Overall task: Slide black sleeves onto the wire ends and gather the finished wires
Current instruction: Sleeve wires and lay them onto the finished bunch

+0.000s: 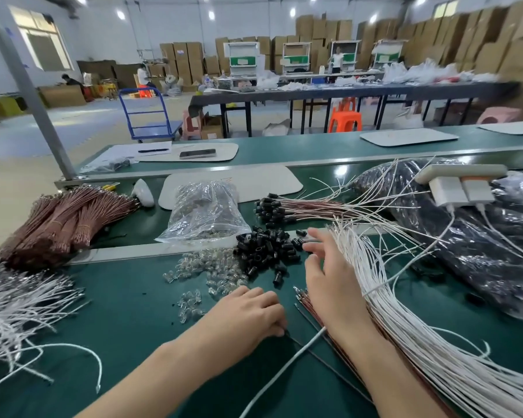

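As your left hand (248, 312) curls knuckles-up on the green bench mat (127, 327), its fingertips appear to pinch the end of a thin dark wire (329, 366). That wire runs back towards you and to your right. A loose white wire (284, 369) crosses it.

Your right hand (329, 276) is the nearer one to the work. It lies relaxed with nothing in it, fingers spread and pointing away from you. The heap of black sleeves (266, 248) sits directly ahead and slightly left of those fingertips, its nearest pieces just beside them. A short forward reach should pick one, which then has to come back to the pinched wire end.

Clear glass caps (212, 273) are scattered left of the heap. A long sheaf of white wires (405, 312) fans along your right forearm.

Beyond the heap, the finished wires (302, 206) lie across the bench, sleeved ends to the left and tails trailing right. A clear plastic bag (206, 212) sits beside them, and banded brown bundles (64, 218) lie far left. A shiny black bag (465, 242) bulks on the right.

Farther off, a phone (197, 153) rests on the next bench. Behind it stand a blue trolley (145, 116), an orange stool (344, 119) and walls of cardboard boxes (314, 28).
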Demonstrator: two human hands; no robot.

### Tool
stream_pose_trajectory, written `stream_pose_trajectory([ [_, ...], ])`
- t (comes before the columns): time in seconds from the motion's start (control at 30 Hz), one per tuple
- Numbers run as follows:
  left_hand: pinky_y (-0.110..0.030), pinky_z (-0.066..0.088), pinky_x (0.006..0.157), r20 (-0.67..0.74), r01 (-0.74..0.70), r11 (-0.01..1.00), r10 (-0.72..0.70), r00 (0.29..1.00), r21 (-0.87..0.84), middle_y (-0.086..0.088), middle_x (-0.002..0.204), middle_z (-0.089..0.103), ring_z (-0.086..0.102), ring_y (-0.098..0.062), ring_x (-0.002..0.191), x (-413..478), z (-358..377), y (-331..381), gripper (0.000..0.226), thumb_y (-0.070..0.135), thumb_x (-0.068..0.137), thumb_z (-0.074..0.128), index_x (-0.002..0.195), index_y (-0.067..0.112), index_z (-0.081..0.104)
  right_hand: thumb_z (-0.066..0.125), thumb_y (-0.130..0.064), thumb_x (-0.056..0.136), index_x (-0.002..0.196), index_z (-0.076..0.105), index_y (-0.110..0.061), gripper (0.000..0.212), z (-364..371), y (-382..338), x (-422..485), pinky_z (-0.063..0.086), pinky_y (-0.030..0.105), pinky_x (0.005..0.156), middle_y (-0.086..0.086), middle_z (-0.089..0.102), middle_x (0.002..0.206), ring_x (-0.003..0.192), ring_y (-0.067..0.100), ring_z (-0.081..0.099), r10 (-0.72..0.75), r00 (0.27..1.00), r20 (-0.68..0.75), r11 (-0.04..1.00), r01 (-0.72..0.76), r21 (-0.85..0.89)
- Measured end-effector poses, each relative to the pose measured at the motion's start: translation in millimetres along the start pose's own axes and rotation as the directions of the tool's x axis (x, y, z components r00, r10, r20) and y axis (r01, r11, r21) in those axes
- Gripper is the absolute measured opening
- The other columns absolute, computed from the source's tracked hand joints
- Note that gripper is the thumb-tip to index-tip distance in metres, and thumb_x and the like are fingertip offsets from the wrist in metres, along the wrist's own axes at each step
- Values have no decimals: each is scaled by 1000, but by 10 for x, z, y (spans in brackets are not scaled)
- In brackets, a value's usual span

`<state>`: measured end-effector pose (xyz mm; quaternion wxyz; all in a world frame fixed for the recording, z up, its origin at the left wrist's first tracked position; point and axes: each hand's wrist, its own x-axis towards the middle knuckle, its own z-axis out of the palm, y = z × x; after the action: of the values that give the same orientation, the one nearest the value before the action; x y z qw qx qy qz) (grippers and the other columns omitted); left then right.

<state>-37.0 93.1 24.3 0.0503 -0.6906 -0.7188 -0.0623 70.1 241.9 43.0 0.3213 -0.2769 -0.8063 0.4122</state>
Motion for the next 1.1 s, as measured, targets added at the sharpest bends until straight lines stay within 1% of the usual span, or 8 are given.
stream_pose_trajectory([
  [0.17, -25, 51, 74, -40, -72, 974, 82, 996, 214, 11, 93, 57, 58, -10, 83, -58, 50, -6, 22, 22, 97, 41, 99, 27, 62, 48, -15, 100, 132, 58, -31, 37, 110, 84, 20, 48, 29, 88, -11, 64, 117, 103, 11, 59, 2, 997, 76, 977, 14, -211],
  [0.33, -25, 36, 86, -233, 211, 972, -183, 955, 102, 10, 100, 57, 57, -14, 93, -282, -150, -352, 41, 6, 83, 22, 103, 24, 53, 49, -30, 101, 121, 65, -33, 25, 186, 134, 112, 50, 33, 82, -9, 68, 109, 92, 14, 63, 53, 980, 192, 923, 25, -384],
  [0.53, -40, 46, 70, -476, 580, 673, -738, 479, -459, 9, 96, 58, 57, -15, 77, -629, 37, -528, 16, 11, 102, 49, 100, 27, 49, 46, -57, 99, 121, 59, -37, 32, 380, 122, 131, 42, 37, 95, -9, 62, 117, 110, 18, 57, 54, 979, 198, 787, 80, -612],
  [0.67, -33, 51, 76, -504, 458, 672, -740, 445, -582, 18, 104, 51, 58, 0, 94, -580, 177, -474, 18, 14, 104, 48, 114, 23, 60, 48, -49, 100, 119, 54, -37, 23, 418, 188, 62, 39, 34, 89, -12, 60, 114, 106, 13, 54, -68, 986, 155, 775, 150, -614],
  [0.8, -17, 45, 71, -499, 408, 730, -677, 541, -548, 23, 104, 51, 61, -2, 88, -610, 178, -435, 21, 30, 100, 45, 112, 27, 63, 59, -27, 99, 119, 57, -33, 21, 403, 240, 15, 43, 12, 80, -15, 55, 107, 94, -1, 55, -164, 986, 9, 951, 160, -263],
  [0.9, -23, 49, 65, -490, 399, 770, -629, 603, -498, 23, 102, 51, 61, -7, 79, -593, 164, -406, 21, 35, 98, 47, 109, 28, 64, 66, -18, 97, 105, 67, -31, 16, 296, 182, 119, 47, 6, 77, -10, 69, 96, 90, -2, 65, 86, 993, -81, 958, -60, 279],
  [1.0, -24, 49, 64, -505, 373, 818, -567, 651, -437, 22, 99, 50, 60, -8, 77, -573, 169, -368, 18, 35, 96, 50, 105, 28, 64, 65, -7, 92, 113, 69, -11, 21, 181, 139, 142, 60, 22, 81, 5, 75, 97, 89, 15, 73, 310, 932, 187, 444, -315, 839],
  [1.1, -21, 48, 64, -505, 357, 831, -546, 669, -426, 23, 98, 50, 59, -7, 77, -561, 172, -361, 15, 35, 95, 51, 102, 29, 62, 67, -8, 84, 118, 66, -4, 35, 157, 167, 117, 61, 33, 85, 15, 73, 98, 88, 22, 73, 333, 894, 298, 188, -373, 908],
])
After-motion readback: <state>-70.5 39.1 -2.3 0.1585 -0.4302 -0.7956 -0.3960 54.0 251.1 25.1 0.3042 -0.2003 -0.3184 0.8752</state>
